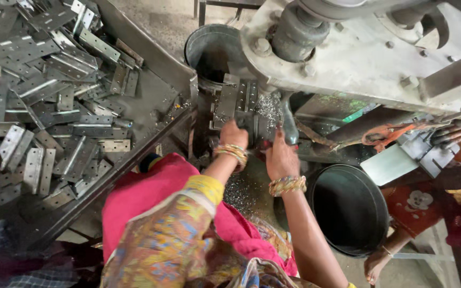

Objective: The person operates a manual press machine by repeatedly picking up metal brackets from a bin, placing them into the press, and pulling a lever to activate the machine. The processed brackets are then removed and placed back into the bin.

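My left hand (234, 134) and my right hand (280, 156) both reach forward to the bed of a heavy press machine (348, 58). The two hands grip a dark metal piece (259, 128) sitting at the die, left hand at its left end, right hand at its right. Flat grey metal hinge plates (236, 101) lie on the machine just beyond my left hand. Small shiny metal chips (269, 105) are scattered by the die. Both wrists wear stacked bangles.
A big sloped tray (150, 58) on the left holds several grey hinge plates (44, 96). A grey bucket (209, 50) stands behind the die. A black round tub (350, 208) sits at the right. Another person's hand (457, 133) rests on metal parts at far right.
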